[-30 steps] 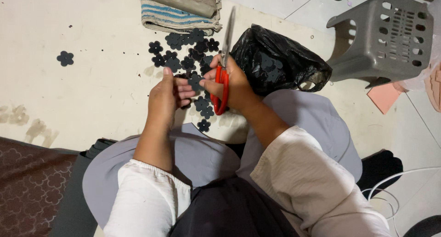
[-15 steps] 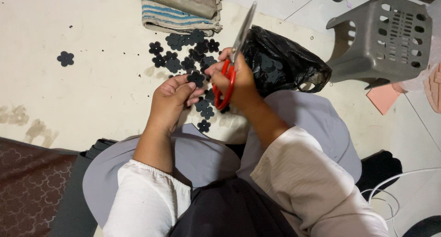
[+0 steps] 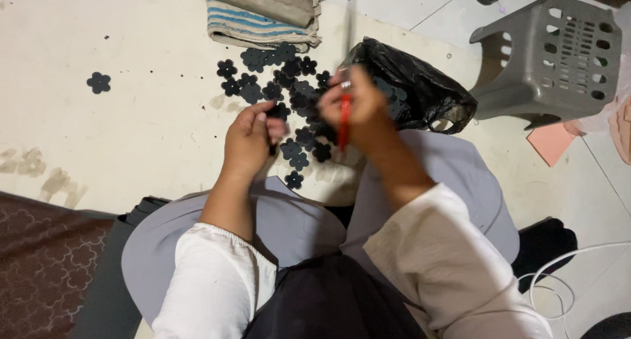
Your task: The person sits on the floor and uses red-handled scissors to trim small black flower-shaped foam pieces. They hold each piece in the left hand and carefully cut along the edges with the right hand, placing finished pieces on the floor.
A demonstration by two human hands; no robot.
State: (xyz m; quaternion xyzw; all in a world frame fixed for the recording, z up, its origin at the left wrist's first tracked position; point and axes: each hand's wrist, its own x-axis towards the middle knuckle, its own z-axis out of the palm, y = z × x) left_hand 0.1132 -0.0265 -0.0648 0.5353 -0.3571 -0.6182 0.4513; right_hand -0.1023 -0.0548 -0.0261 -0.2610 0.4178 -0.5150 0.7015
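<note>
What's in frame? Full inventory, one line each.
black flower-shaped cutouts: many, black, piled on floor ahead of hands
lone flower cutout: one, black, floor far left
red-handled scissors: one, blades blurred, in right hand
black plastic bag: one, right of pile
folded striped cloth: one, blue-beige, top
grey plastic stool: one, top right
white cable: one, lower right
left hand: pinching a black piece
right hand: gripping scissors
</note>
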